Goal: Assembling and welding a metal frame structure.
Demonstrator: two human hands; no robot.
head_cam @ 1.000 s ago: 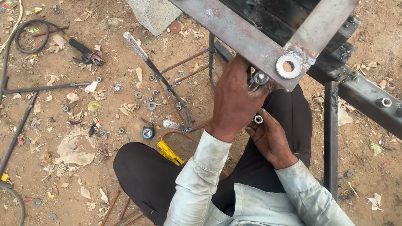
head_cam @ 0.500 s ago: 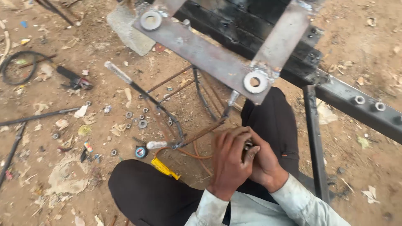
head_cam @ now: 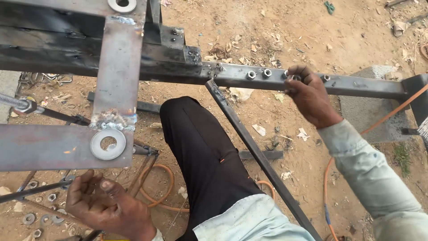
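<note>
My right hand point(head_cam: 312, 98) reaches up to a horizontal steel bar point(head_cam: 365, 87) of a welded frame. Its fingertips pinch a small nut point(head_cam: 293, 78) against the bar, beside two other nuts point(head_cam: 259, 73) set in it and one more nut point(head_cam: 327, 78) to the right. My left hand point(head_cam: 104, 203) hangs low at the left, palm up, fingers loosely curled and holding nothing. It is just below a flat steel plate point(head_cam: 44, 147) with a welded washer point(head_cam: 108, 143). My black-trousered knee point(head_cam: 200, 147) is between the hands.
A slanted steel strut point(head_cam: 254, 151) runs from the bar down past my knee. Loose nuts and washers point(head_cam: 40, 218) lie on the dirt at lower left. An orange hose point(head_cam: 154, 198) loops under the frame. A concrete block point(head_cam: 370, 111) props the bar at right. A threaded rod point(head_cam: 13, 102) sticks in from the left.
My hands were together over my lap. My right hand has since risen to the bar on the right, my left hand has dropped to the lower left, and the view has swung right.
</note>
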